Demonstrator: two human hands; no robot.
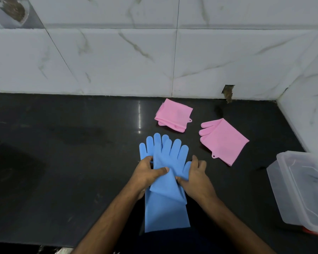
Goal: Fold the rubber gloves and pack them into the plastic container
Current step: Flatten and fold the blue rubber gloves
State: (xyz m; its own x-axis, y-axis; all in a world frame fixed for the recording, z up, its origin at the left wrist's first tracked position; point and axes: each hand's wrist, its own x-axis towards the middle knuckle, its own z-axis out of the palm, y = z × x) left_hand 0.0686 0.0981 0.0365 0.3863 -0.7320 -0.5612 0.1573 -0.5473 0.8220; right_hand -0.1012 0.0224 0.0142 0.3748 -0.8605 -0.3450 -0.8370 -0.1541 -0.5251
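Note:
Two blue rubber gloves lie stacked on the black countertop, fingers pointing toward the wall, cuffs hanging over the front edge. My left hand grips the upper glove at its left side, thumb on top. My right hand pinches the same glove at its right side. A folded pink glove rests near the wall. A second folded pink glove lies to its right, fingers showing. The clear plastic container stands open at the right edge.
White marble-pattern tiles form the back wall and turn a corner at the right. A small broken hole sits in the wall at counter level. A wet smear marks the counter on the left.

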